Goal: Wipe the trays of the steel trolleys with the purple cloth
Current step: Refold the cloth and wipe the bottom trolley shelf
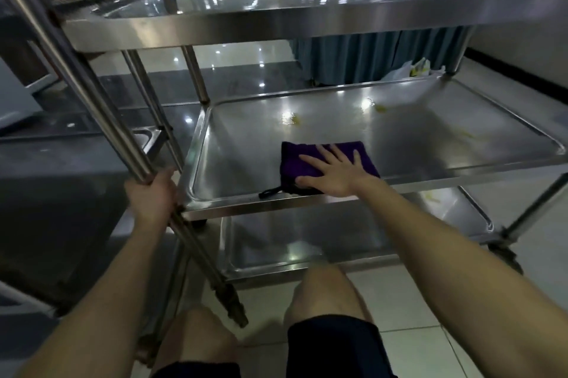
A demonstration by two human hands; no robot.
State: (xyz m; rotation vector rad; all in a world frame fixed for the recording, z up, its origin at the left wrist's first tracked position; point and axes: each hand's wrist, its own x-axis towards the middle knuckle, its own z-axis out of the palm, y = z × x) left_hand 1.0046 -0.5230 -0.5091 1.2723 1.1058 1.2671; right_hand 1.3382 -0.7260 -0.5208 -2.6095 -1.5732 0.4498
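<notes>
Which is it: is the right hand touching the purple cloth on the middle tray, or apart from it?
Touching. The head view shows the right hand pressed flat, fingers spread, on the purple cloth, covering its near right part.

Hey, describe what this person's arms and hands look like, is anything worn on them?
The left forearm and right forearm are bare, with no sleeves in view. The left hand and right hand wear no gloves, and no watch, band or ring shows. The only clothing visible is dark shorts.
</notes>
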